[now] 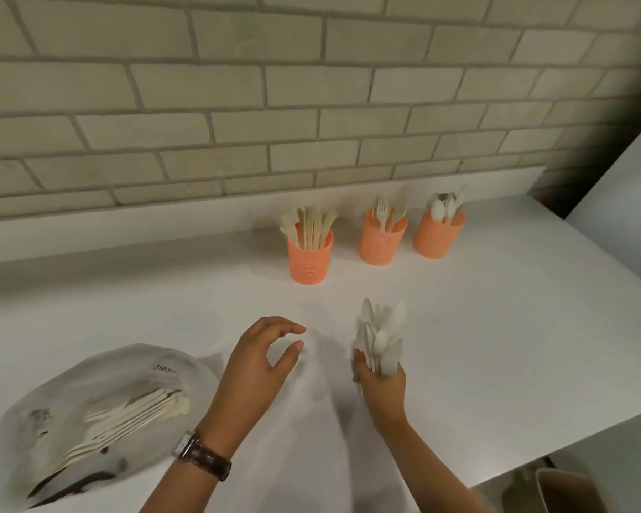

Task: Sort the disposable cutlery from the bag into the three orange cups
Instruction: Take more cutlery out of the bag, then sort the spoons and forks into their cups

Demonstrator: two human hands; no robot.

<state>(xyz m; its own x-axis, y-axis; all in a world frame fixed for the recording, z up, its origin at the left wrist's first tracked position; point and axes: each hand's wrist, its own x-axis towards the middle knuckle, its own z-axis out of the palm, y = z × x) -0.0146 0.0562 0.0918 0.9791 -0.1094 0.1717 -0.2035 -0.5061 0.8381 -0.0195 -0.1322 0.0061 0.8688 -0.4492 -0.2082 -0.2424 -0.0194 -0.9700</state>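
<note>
Left hand: over the counter, left of centre. Fingers loosely curved, thumb and forefinger parted with a clear gap between the tips; holds nothing. Whether the fingertips touch the surface cannot be told. Watch on the wrist.

Right hand: just right of the left hand. Fingers and thumb wrapped round the handles of a spoon bundle, held upright with the bowls fanned above the fist.

Bag: clear plastic, lying flat near the counter's front left edge, well apart from the cups. Cutlery inside, pale, stacked lengthwise (kinds blurred).

Left cup: orange, upright, near the wall. Knives stand in it, beige; a few other pieces may be mixed in.

Middle cup: orange, upright, beside the left cup but not touching. Forks stand in it, tines up.

Right cup: orange, upright, nearest the counter's right end. Spoons stand in it, bowls up.
</note>
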